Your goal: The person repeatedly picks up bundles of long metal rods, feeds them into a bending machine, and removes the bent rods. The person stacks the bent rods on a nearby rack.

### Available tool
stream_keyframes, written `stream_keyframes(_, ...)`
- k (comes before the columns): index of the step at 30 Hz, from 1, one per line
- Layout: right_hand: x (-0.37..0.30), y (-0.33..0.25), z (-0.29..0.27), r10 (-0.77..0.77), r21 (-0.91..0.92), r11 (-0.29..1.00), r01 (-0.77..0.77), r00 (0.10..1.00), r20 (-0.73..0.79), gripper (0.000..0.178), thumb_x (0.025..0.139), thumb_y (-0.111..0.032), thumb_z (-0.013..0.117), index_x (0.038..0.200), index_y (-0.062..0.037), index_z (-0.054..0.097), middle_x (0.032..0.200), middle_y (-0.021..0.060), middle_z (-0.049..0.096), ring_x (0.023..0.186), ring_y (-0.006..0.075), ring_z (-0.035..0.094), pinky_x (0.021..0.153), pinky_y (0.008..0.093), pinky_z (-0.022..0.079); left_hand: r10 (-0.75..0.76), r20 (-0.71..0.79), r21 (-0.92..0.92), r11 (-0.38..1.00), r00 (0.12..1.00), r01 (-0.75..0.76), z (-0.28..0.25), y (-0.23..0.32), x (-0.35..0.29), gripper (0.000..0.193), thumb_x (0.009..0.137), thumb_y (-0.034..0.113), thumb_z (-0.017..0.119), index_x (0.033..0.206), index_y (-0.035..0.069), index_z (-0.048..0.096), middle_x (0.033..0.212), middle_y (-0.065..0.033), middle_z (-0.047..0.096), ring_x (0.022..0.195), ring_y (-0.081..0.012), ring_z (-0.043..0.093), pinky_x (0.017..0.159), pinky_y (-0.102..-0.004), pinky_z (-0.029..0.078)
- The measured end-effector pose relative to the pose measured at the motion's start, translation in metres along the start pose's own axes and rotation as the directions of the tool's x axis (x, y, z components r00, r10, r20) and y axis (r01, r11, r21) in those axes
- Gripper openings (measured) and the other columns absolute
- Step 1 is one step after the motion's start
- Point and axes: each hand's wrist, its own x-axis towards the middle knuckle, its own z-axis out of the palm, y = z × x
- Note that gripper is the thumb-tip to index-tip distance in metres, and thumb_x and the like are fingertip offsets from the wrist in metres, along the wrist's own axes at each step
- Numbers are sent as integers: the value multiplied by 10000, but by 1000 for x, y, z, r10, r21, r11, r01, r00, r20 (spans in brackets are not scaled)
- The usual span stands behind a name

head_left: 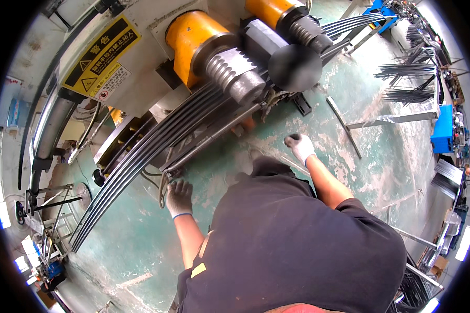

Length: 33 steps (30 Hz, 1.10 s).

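Both my hands wear pale work gloves, and neither shows anything held. My left hand [179, 197] hangs beside the hoses [163, 195] under the machine's front edge, its fingers slightly bent and apart. Out to the right over the floor is my right hand [300, 148], fingers loosely bent, with dark grey on the fingertips. Ahead of me several long dark metal bars [156, 136] lie side by side across the machine. They pass below an orange cylinder unit [196, 44] with a ridged steel roller [235, 73]. A round blurred patch hides part of the machine.
A second orange unit [277, 10] stands at the far right of the machine. A yellow and black warning sign [102, 56] is on its panel. A metal bar stand [344, 125] rests on the green floor [371, 177]. Bundles of thin rods [407, 94] lie on racks at right.
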Motion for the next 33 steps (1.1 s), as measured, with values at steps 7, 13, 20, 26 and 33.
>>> stream_keyframes(7,17,-172,-37,-241,474,779,409,895,-375,380,1021,-250,663,1254,51,655,1135,83,704,1014,159,631,926,299,498,213,-382,-240,917,899,-319,101,96,-28,673,1109,471,336,1582,-5,277,1664,-235,245,1533,-426,252,1283,-550,187)
stream_keyframes(13,63,-218,-42,-191,835,411,367,930,-315,383,1043,-322,625,1242,4,641,1077,78,692,930,169,653,838,322,531,520,-204,-232,797,829,-557,171,149,-58,723,1047,566,453,1505,6,465,1550,-189,484,1454,-344,416,1279,-497,200)
stream_keyframes(20,88,-239,-45,-170,938,224,264,958,-229,299,987,-212,689,1197,-2,650,1018,75,698,862,179,670,731,325,543,688,-135,-85,709,713,-700,214,201,-79,651,1065,437,494,1509,-36,434,1538,-234,468,1435,-369,422,1267,-498,224)
stream_keyframes(26,90,-250,-52,-105,943,255,213,976,-192,315,926,-169,750,1174,1,657,974,79,696,801,178,671,687,323,540,854,-215,445,518,474,-731,299,286,-112,573,1030,338,624,1309,-157,560,1313,-254,643,1218,-357,618,1149,-452,412)
stream_keyframes(33,126,-245,-45,-160,894,318,316,947,-278,366,849,-156,826,1121,-22,622,916,93,661,585,197,639,459,323,491,911,-119,466,403,395,-788,378,336,-101,339,998,161,631,1202,-104,688,1157,-183,736,1042,-242,721,986,-317,534)
